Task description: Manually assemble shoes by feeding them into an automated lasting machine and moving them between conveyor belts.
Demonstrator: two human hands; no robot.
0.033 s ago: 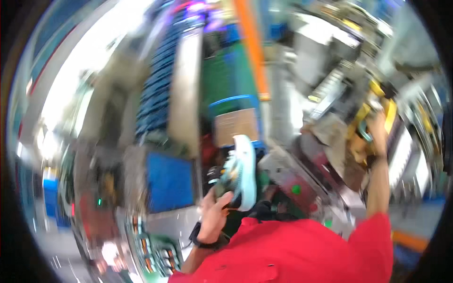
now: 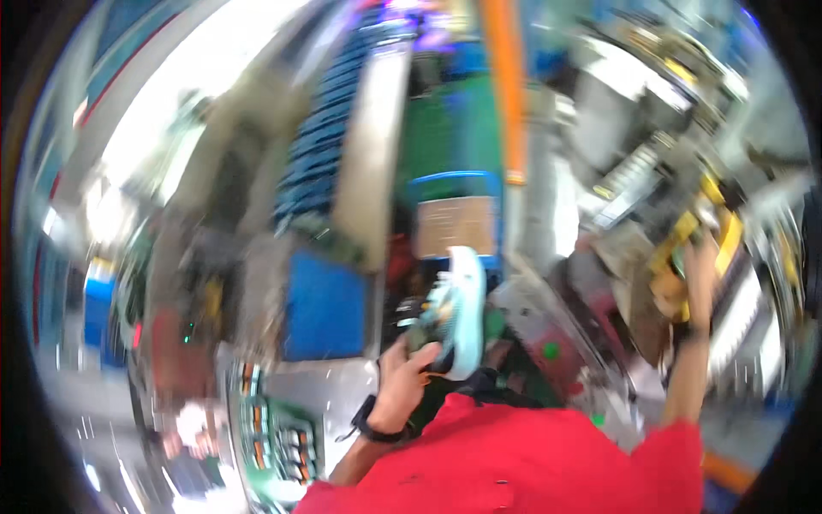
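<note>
View just swung, left hand [image 2: 401,385] still gripping the pale-blue shoe [image 2: 467,317], right hand [image 2: 702,259] at the yellow fixture [image 2: 682,234], fingers too blurry to tell, so same step imo.

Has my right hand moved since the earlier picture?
No, not visibly: your right hand keeps its place beside the yellow machine bar; only the view shifted.

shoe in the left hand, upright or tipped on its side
Tipped: the left hand holds the shoe sideways, its pale blue sole toward the picture's right.
</note>
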